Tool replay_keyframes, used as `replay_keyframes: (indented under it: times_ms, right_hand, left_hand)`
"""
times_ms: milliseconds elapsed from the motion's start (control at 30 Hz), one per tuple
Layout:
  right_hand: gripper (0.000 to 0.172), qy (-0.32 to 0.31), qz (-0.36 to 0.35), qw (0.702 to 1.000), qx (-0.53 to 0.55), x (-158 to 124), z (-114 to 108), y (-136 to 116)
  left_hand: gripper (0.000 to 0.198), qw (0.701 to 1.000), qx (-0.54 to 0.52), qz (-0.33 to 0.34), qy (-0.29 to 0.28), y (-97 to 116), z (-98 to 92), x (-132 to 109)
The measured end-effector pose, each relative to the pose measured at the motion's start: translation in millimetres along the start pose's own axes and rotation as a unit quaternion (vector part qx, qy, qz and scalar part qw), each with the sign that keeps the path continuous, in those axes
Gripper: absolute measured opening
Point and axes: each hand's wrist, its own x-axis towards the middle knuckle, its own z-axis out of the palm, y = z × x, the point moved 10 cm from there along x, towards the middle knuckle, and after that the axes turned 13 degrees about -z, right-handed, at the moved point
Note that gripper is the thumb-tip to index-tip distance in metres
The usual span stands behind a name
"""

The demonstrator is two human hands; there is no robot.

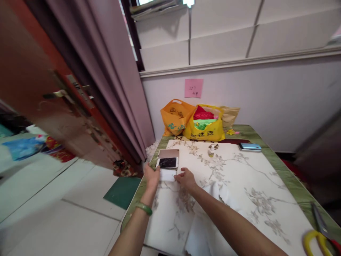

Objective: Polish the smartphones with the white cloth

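A flat white rectangular thing (167,175), perhaps a phone or a thin box, lies low at the table's left side; I cannot tell which it is. My left hand (152,176), with a green bangle on its wrist, grips its left end. The fingers of my right hand (187,179) are closed at its right end. Just beyond it is a white-framed tablet (167,163) with a dark, shiny screen. Behind that lies a gold-coloured flat device (169,153). Below my right forearm is a crumpled white cloth (202,227).
An orange bag (176,117) and a stuffed yellow bag (205,131) stand at the wall end. A small bottle (211,152) and a blue phone (250,147) lie on the floral cover (239,177). Yellow-handled scissors (318,236) are at the near right. A door (61,92) stands left.
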Motion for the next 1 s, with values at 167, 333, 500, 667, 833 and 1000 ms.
replay_keyframes:
  times_ms: [167, 333, 500, 667, 833, 1000]
  right_hand:
    - [0.034, 0.054, -0.039, 0.998, -0.001, 17.9, -100.5, -2.4]
    - [0.031, 0.167, -0.060, 0.972, -0.154, 31.5, -296.7, 9.4]
    - [0.041, 0.156, -0.078, 0.923, -0.343, 53.4, -418.2, 13.1]
    - [0.062, 0.067, -0.105, 0.884, -0.450, 99.8, -445.4, 25.7]
    - [0.077, -0.024, -0.107, 0.851, -0.513, 142.1, -441.4, 53.6]
    - [0.064, -0.082, -0.080, 0.827, -0.551, 153.4, -442.2, 71.6]
  left_hand:
    - [0.046, 0.940, 0.088, 0.328, 0.022, 101.4, 40.7, -86.0]
    - [0.026, 0.866, 0.086, 0.440, -0.222, 144.3, 149.4, -180.9]
    - [0.019, 0.823, 0.127, 0.321, -0.452, 118.8, 282.4, -223.7]
    - [0.042, 0.739, 0.282, 0.331, -0.514, 48.8, 349.6, -264.8]
    - [0.052, 0.715, 0.336, 0.349, -0.505, 9.5, 346.6, -278.2]
    - [0.051, 0.712, 0.342, 0.331, -0.515, 10.0, 342.1, -276.0]
